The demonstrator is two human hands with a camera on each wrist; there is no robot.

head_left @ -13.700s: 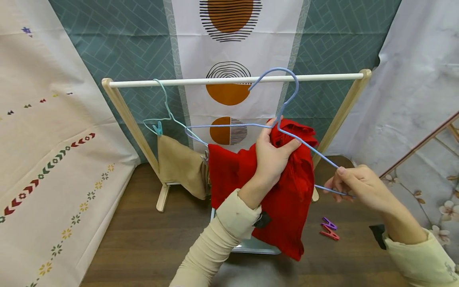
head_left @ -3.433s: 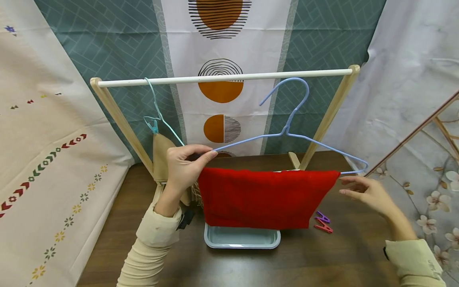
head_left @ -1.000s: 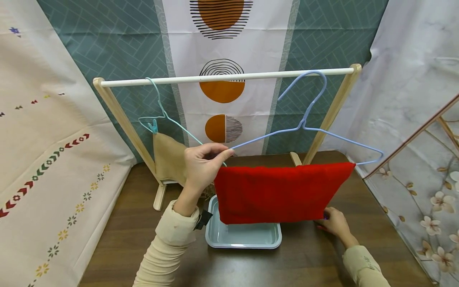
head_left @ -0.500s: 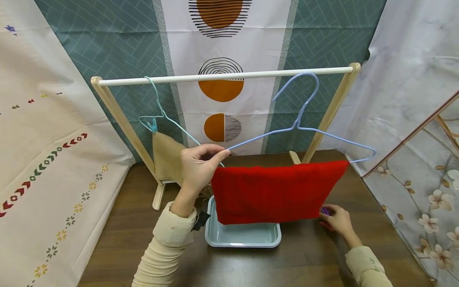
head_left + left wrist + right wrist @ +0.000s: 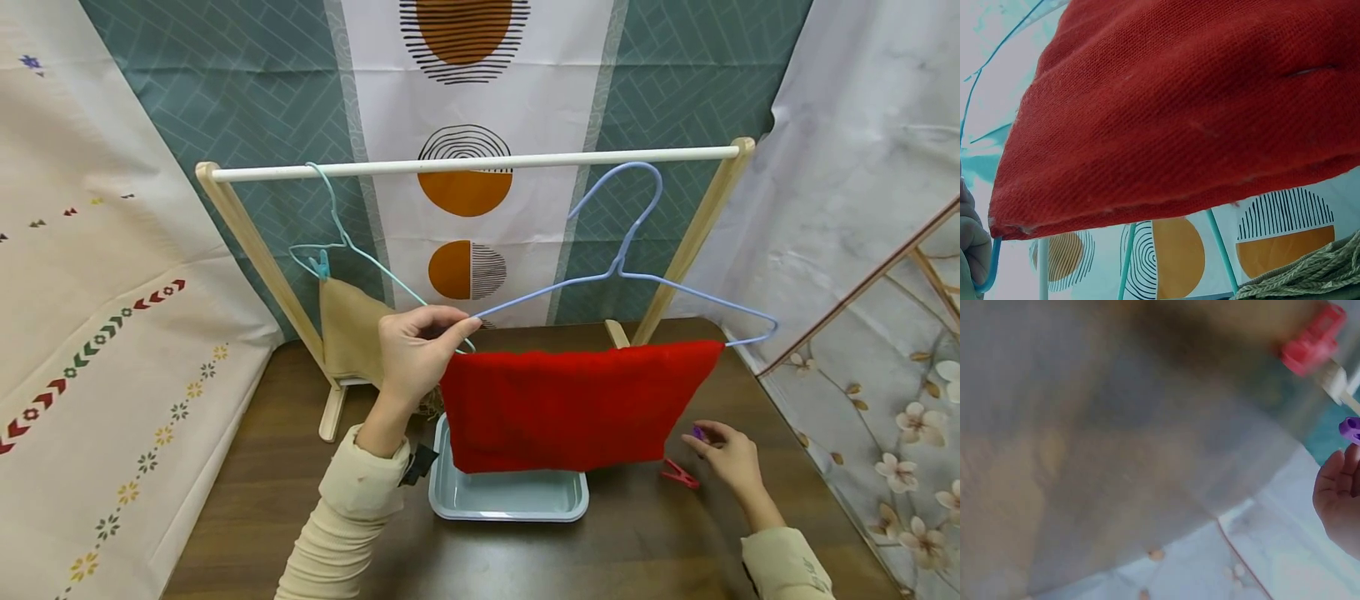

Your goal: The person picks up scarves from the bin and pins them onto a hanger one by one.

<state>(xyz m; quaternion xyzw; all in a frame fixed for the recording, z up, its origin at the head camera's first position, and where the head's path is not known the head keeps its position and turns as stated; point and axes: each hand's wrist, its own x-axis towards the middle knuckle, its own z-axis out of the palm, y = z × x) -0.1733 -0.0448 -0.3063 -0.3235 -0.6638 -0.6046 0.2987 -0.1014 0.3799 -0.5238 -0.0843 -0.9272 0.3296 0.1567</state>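
Observation:
My left hand [image 5: 416, 350] pinches the left end of a blue clothes hanger [image 5: 617, 263], held up in front of the rack. Folded over its lower bar is a red cloth [image 5: 577, 408], which fills most of the left wrist view. At the right, low over the table, my right hand [image 5: 731, 458] holds a purple clothespin [image 5: 699, 433] between thumb and fingers. That clothespin [image 5: 1350, 429] also shows at the right edge of the right wrist view. A red clothespin [image 5: 681, 475] lies on the table just left of the right hand.
Behind stands a wooden rack with a white rail [image 5: 525, 161]. On its left hangs a mint hanger [image 5: 331, 200] with a tan cloth [image 5: 352, 321] held by a teal clothespin [image 5: 320, 265]. A pale blue tray [image 5: 506, 512] sits under the red cloth.
The right hand has picked up the purple clothespin beside the red one and moved slightly right with it. Earlier, the red cloth went from bunched to folded over the hanger's bar.

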